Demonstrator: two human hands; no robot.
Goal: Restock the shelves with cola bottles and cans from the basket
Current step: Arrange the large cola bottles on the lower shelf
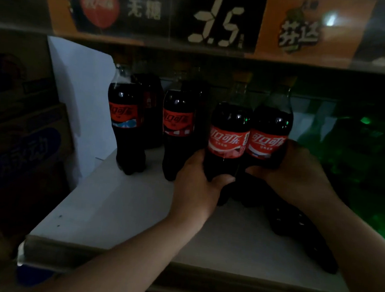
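Left hand (198,175) grips the left bottle (229,139) low on its body. Right hand (293,170) grips the right bottle (270,137) likewise. The two are upright and touching at mid-shelf (115,209). The low hold probably leaves the labels showing. They are likely headed beside the rear bottles (177,131). Cannot tell if the bases rest.

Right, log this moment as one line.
phase: shelving bottles | left hand: grips left cola bottle | right hand: grips right cola bottle | shelf: other cola bottles upright at left
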